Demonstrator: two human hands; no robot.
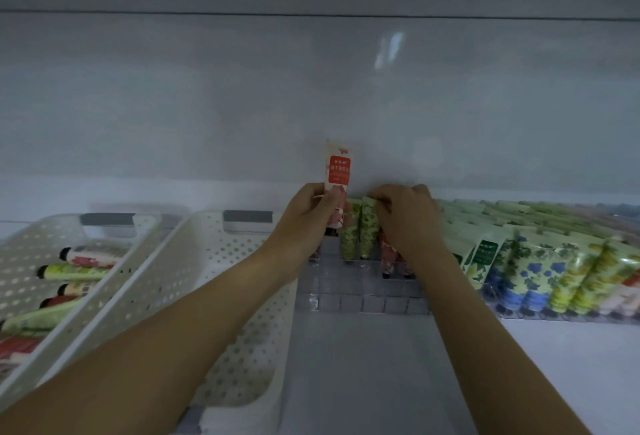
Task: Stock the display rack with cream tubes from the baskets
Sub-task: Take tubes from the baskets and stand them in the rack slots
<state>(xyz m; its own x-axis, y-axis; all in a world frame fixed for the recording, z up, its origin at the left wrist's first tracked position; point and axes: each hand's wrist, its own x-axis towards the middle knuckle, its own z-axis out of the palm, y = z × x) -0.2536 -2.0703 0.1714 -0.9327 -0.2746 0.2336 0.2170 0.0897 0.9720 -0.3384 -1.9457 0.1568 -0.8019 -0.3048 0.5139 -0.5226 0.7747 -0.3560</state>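
Note:
My left hand [308, 216] grips a red-and-white cream tube [337, 166] upright, its crimped end up, over the back left corner of the clear display rack [363, 299]. Just to its right, my right hand [405, 216] pinches the top of a green-leaf tube [369, 226] standing in the rack beside another green tube [349, 230]. Reddish tubes stand below my right hand, partly hidden. The rack's front cells hold nothing. A white basket [194, 261] lies under my left forearm; the far-left basket [41, 237] holds several tubes [79, 272].
To the right, a second rack is packed with rows of green, blue and yellow patterned tubes [540, 261]. A pale glossy wall [311, 88] rises right behind the racks. The white counter [363, 365] stretches toward me between my arms.

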